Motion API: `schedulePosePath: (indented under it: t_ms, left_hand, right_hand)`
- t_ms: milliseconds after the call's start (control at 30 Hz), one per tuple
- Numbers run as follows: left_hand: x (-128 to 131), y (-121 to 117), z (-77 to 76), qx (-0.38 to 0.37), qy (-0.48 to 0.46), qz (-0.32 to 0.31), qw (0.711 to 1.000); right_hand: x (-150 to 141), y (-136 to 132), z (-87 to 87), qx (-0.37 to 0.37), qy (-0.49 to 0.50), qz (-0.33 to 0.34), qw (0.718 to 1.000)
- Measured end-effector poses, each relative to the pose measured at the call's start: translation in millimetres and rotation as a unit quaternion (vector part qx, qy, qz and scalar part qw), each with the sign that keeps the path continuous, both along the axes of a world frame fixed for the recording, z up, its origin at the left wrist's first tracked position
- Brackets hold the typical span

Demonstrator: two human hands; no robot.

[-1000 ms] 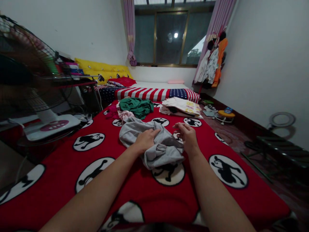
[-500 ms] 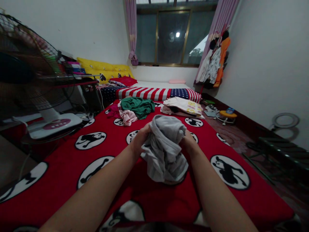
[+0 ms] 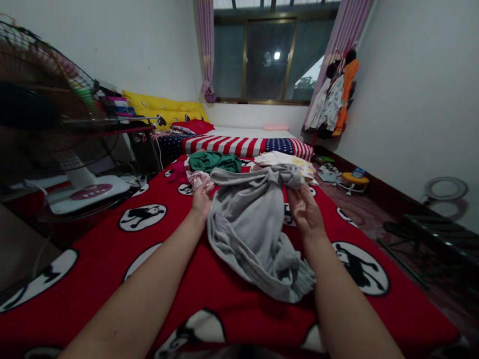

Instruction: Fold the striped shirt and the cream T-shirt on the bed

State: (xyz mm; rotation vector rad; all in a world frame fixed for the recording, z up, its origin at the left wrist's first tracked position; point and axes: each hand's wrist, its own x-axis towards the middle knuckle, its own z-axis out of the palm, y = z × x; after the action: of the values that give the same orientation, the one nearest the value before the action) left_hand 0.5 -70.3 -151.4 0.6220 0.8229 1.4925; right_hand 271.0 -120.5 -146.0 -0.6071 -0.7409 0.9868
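A crumpled grey garment point(image 3: 250, 219) hangs half spread between my two hands, above the red bedspread point(image 3: 209, 299). My left hand point(image 3: 202, 202) grips its left edge, the fingertips partly hidden by cloth. On the other side my right hand point(image 3: 306, 209) holds the bunched upper right part, and a ribbed end droops near that wrist. Beyond my left hand lies a pile with a green garment point(image 3: 215, 162) and a pale pink cloth point(image 3: 201, 179). Past my right hand is a stack of light clothes point(image 3: 280, 159), partly covered by the grey garment.
A standing fan point(image 3: 86, 192) is at the left beside a desk. Behind the bedspread is a bed with a striped cover point(image 3: 224, 145). On the right floor stand a small orange stool point(image 3: 355, 178) and a dark slatted bench point(image 3: 441, 234). Clothes point(image 3: 333, 107) hang by the window.
The grey garment has gone from a compact bundle to a wider, partly opened shape. My hands have moved apart, the left one leftward and the right one rightward.
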Motion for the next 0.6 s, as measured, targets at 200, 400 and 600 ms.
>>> schedulePosePath:
  t_ms: [200, 400, 600]
  left_hand:
    - [-16.7, 6.2, -5.8, 0.02, 0.236, 0.098, 0.967]
    - [0.7, -5.0, -14.7, 0.044, 0.426, -0.008, 0.904]
    - [11.2, -12.6, -16.7, 0.157, 0.545, -0.058, 0.821]
  right_hand:
    - [20.3, 16.0, -26.8, -0.212, -0.078, -0.21, 0.951]
    - [20.4, 5.8, -31.5, -0.272, -0.323, -0.192, 0.886]
    - [19.7, 2.0, -31.4, -0.304, -0.608, -0.192, 0.708]
